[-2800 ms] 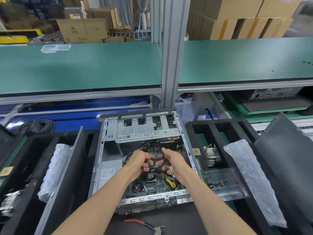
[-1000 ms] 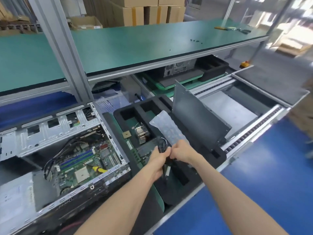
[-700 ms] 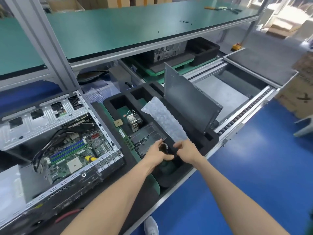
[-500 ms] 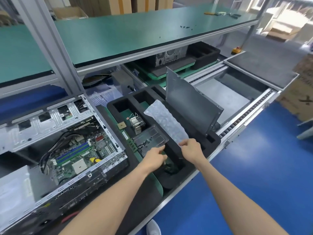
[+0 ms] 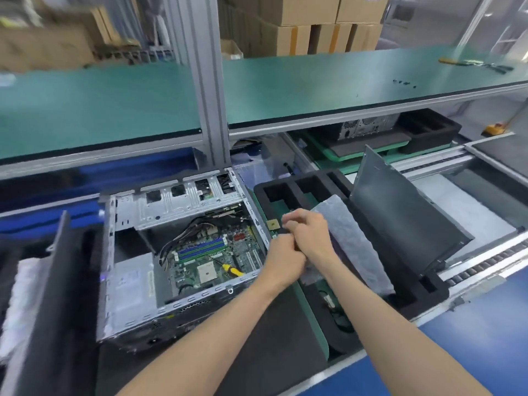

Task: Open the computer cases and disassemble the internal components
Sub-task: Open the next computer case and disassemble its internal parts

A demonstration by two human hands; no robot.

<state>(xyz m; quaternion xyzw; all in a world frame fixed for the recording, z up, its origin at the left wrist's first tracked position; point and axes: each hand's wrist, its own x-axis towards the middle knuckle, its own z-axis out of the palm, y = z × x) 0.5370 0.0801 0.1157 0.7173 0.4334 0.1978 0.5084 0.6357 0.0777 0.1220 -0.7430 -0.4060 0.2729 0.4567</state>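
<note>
Both hands meet over the foam tray, right of the open case. I see my left hand curled like a fist against my right hand, also curled; whether either holds anything, I cannot tell. A yellow-handled screwdriver lies on the motherboard.

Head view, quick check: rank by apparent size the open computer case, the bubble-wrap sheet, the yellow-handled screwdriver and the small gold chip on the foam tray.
Largest to smallest, as seen:
1. Open computer case
2. Bubble-wrap sheet
3. Yellow-handled screwdriver
4. Gold chip
The last two look close in size; the screwdriver is longer.
</note>
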